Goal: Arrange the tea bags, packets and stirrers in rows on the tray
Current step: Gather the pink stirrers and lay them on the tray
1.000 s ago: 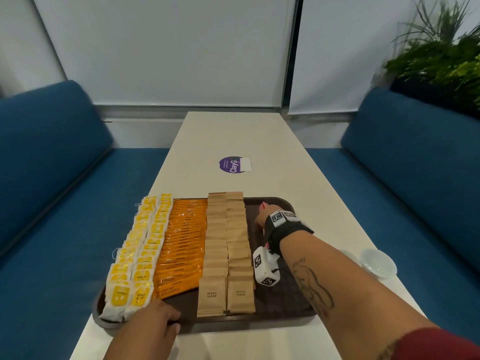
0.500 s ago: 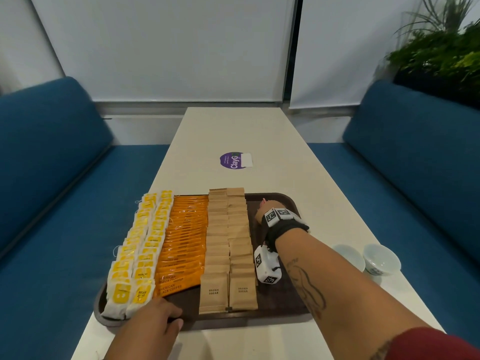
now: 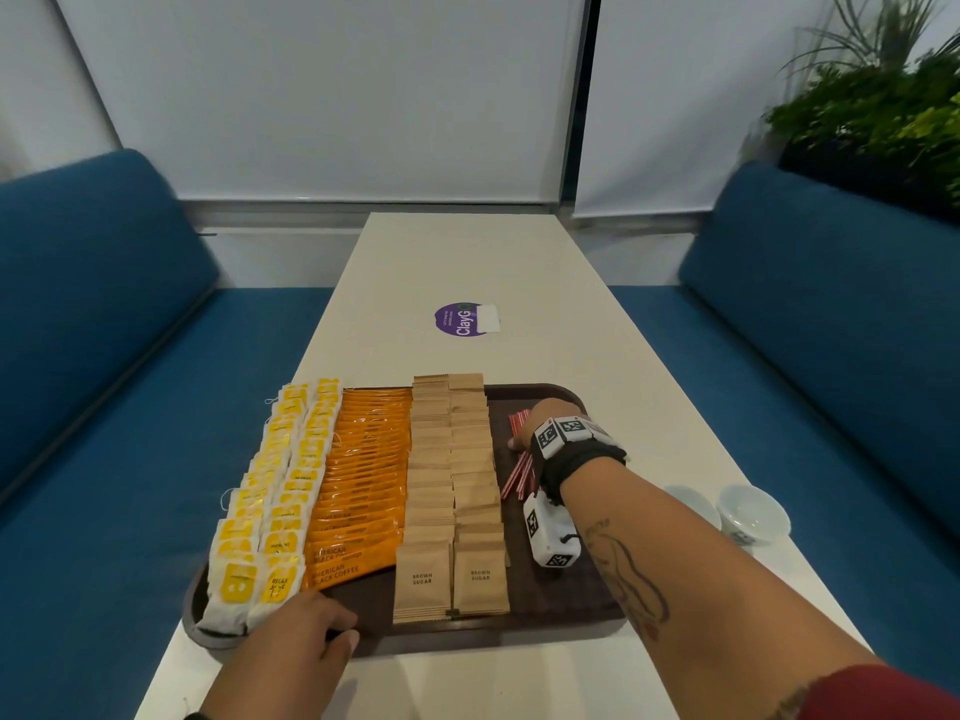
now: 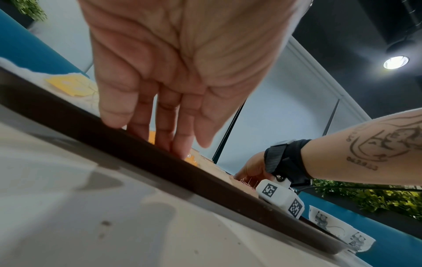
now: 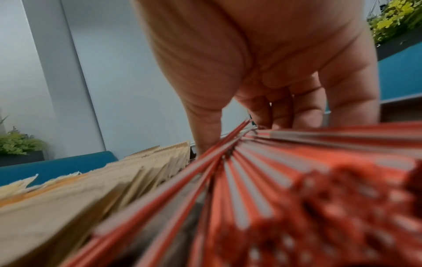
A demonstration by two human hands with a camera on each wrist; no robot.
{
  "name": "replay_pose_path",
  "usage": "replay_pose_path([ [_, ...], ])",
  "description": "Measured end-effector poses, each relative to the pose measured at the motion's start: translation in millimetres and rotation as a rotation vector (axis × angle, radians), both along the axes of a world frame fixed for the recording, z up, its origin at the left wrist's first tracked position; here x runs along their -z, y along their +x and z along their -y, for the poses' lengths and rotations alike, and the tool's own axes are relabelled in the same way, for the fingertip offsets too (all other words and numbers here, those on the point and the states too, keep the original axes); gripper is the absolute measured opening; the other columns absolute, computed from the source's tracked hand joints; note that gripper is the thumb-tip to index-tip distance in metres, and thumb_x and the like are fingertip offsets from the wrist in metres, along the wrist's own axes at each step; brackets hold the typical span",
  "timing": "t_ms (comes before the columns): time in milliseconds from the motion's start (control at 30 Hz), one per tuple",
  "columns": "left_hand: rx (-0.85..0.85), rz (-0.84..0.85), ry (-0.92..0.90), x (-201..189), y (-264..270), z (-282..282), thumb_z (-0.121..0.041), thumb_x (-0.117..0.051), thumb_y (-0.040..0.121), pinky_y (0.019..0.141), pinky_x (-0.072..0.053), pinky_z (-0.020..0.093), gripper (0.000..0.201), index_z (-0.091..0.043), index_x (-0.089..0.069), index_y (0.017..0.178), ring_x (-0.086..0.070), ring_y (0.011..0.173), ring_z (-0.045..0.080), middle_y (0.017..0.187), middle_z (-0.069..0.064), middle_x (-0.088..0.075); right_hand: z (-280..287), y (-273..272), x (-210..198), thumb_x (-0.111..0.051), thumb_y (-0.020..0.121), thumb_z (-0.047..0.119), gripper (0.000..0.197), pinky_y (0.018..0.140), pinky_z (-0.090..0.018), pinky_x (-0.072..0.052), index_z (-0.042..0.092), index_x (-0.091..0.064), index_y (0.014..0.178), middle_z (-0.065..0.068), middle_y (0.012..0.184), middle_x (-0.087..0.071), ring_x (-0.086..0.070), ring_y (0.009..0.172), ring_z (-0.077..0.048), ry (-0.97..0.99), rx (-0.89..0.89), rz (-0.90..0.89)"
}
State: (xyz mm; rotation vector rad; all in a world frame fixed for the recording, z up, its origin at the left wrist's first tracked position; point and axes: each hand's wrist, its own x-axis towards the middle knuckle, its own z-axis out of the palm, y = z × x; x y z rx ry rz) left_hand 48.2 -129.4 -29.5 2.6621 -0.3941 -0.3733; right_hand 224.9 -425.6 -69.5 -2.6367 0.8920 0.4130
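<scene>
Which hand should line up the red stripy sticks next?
Probably the right hand: it already rests on the red-striped stirrers, beside the brown sugar packets. The left hand is busy pressing the near rim of the tray.

Purple sticker (image 3: 464,319) — white cups (image 3: 752,514) — plant (image 3: 878,111)

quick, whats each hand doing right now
Left hand: open, straight fingers resting on the near rim of the tray.
Right hand: on the bunch of red and white stirrers; whether its fingers grip them cannot be told.
</scene>
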Motion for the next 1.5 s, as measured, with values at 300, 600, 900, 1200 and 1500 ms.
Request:
replay_pose_path([
  [300,-0.023,-0.043,0.029,1.6,0.8,-1.5,-0.035,-0.053,0.092,0.086,-0.041,0.011,0.007,-0.041,-0.054,0.095,-0.052,0.098,-0.001,0.108,-0.015,-0.055,-12.8,-26.2,-32.5,-0.071,0.072,0.055,0.046,0.084,-0.035,-0.052,0.013,-0.054,0.079,-0.005,0.098,-0.063,-0.062,0.095,-0.023,-0.030,-0.088,0.086],
  [600,-0.006,-0.061,0.053,2.1,5.6,0.0,-0.033,-0.053,0.092,0.087,-0.040,0.010,0.008,-0.041,-0.055,0.096,-0.052,0.097,0.000,0.109,-0.016,-0.056,-21.7,-26.5,-21.3,-0.067,0.084,0.029,0.040,0.090,-0.040,-0.050,0.005,-0.059,0.116,-0.011,0.115,-0.062,-0.061,0.105,-0.032,-0.005,-0.091,0.083],
  [900,-0.033,-0.069,0.048,1.4,4.0,-0.3,-0.033,-0.053,0.093,0.088,-0.038,0.010,0.021,-0.033,-0.059,0.113,-0.051,0.099,0.000,0.116,-0.014,-0.055,-20.3,-37.1,-27.1,-0.058,0.090,0.020,0.028,0.088,-0.035,-0.049,0.005,-0.061,0.114,-0.012,0.116,-0.063,-0.061,0.106,-0.030,0.071,-0.085,0.191],
  [1200,-0.037,-0.054,0.020,-5.3,0.6,1.8,-0.032,-0.051,0.094,0.089,-0.036,0.009,0.018,-0.035,-0.058,0.110,-0.050,0.107,0.001,0.114,-0.013,-0.051,-28.4,-39.6,-33.2,-0.075,0.079,0.024,0.037,0.073,-0.028,-0.046,0.007,-0.060,0.108,-0.007,0.106,-0.065,-0.064,0.097,-0.023,0.075,-0.211,0.106],
  [1500,-0.053,-0.036,-0.006,2.0,-1.5,-2.5,-0.035,-0.052,0.093,0.090,-0.038,0.011,0.012,-0.040,-0.054,0.103,-0.046,0.094,0.000,0.104,-0.015,-0.049,-21.8,-39.2,-44.6,-0.070,0.084,0.027,0.030,0.073,-0.027,-0.047,0.005,-0.063,0.104,-0.009,0.105,-0.067,-0.062,0.087,-0.021,0.100,-0.131,0.214],
])
